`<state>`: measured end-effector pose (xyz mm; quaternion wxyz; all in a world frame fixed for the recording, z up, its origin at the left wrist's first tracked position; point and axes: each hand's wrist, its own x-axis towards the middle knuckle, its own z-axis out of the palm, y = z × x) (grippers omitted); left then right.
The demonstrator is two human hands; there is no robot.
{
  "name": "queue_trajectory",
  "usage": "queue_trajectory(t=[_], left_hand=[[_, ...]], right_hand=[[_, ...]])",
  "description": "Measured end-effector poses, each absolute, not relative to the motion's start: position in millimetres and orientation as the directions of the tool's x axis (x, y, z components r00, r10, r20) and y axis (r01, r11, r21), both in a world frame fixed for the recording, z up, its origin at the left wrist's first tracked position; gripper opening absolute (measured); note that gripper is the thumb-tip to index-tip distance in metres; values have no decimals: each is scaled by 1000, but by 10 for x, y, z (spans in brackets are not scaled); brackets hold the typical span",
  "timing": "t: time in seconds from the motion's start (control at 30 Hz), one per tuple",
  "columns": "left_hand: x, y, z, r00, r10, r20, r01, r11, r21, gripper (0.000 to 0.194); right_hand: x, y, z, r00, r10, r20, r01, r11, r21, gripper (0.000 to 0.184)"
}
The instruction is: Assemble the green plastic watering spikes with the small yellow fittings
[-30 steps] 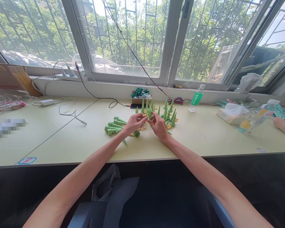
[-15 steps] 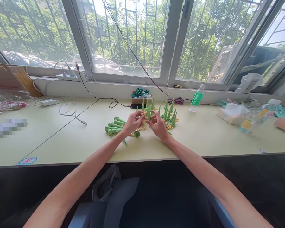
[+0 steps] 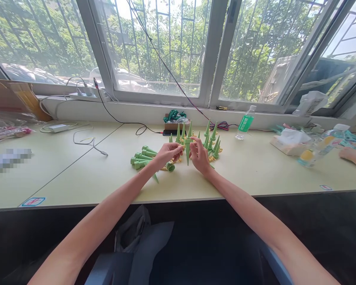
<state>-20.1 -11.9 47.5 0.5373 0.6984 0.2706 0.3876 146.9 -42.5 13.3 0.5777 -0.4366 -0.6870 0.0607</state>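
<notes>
My right hand (image 3: 200,155) pinches a green plastic cone spike (image 3: 187,152) that points down above the pale green table (image 3: 77,174). My left hand (image 3: 166,153) is closed beside it, fingertips pinched on a small yellow piece (image 3: 180,147) near the spike's top. Left of my hands lies a pile of green spikes on their sides (image 3: 142,157). Behind my hands several green spikes stand upright (image 3: 210,138) among small yellow parts. One green cap (image 3: 170,167) lies below my left hand.
A water bottle with a green label (image 3: 245,122) stands at the back right. A tissue pack (image 3: 289,141) and another bottle (image 3: 316,152) lie at the right, by another person's hand (image 3: 351,154). Cables and a charger (image 3: 59,127) lie at the left. A small box (image 3: 173,120) sits by the window sill.
The green spike has been turned in my hands, its tip now pointing down. My right hand shifted slightly up; my left hand stays pinched beside it.
</notes>
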Motion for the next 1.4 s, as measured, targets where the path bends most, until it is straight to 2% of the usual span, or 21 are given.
queue_trajectory(t=[0.23, 0.4, 0.57, 0.87, 0.97, 1.1, 1.2, 1.3, 1.4], left_hand=[[-208, -128, 452, 612, 760, 220, -16, -266, 964, 39], [-215, -115, 426, 601, 766, 228, -6, -281, 960, 38], [-227, -78, 376, 589, 759, 278, 37, -369, 929, 37], [-193, -93, 342, 539, 772, 335, 76, -441, 894, 35], [-185, -89, 330, 509, 763, 398, 142, -531, 835, 34], [-191, -62, 297, 477, 696, 537, 224, -687, 691, 30], [-196, -43, 277, 475, 666, 576, 260, -731, 631, 31], [-186, -49, 281, 468, 689, 554, 275, -709, 649, 33], [-163, -74, 310, 455, 738, 499, 217, -635, 741, 35]], right_hand=[[1485, -420, 142, 53, 656, 753, 573, 597, -561, 34], [1500, -410, 123, 40, 714, 699, 508, 588, -629, 37], [1509, -398, 109, 31, 776, 630, 450, 552, -702, 43], [1496, -398, 96, 75, 801, 593, 472, 496, -729, 57], [1495, -392, 102, 91, 798, 595, 505, 478, -719, 59], [1496, -385, 101, 84, 815, 573, 523, 453, -722, 64], [1495, -382, 94, 75, 825, 560, 525, 445, -726, 66], [1493, -375, 91, 89, 826, 556, 521, 438, -733, 64], [1493, -372, 93, 109, 811, 574, 512, 449, -732, 58]])
